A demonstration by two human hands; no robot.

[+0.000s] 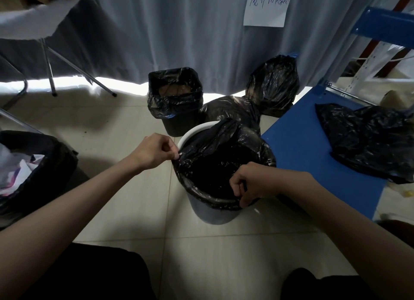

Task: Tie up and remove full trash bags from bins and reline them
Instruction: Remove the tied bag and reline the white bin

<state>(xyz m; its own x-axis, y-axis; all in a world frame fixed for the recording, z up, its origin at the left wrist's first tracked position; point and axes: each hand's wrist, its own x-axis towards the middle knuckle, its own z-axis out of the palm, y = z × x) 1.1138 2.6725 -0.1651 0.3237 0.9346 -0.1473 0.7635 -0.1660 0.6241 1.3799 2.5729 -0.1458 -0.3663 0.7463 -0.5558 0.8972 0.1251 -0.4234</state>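
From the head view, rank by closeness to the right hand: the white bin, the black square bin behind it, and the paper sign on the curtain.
From the right hand:
1. White bin, directly under it; the hand pinches its liner.
2. Black square bin, behind, toward the left.
3. Paper sign, high on the curtain, farthest.

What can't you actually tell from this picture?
Head view:
- Inside of the white bin: hidden by its black liner, which both hands pinch.
- Contents of the two tied bags: opaque plastic.
- Paper sign: top cut off, writing too blurred to read.
- Left bin: cut off by the edge.
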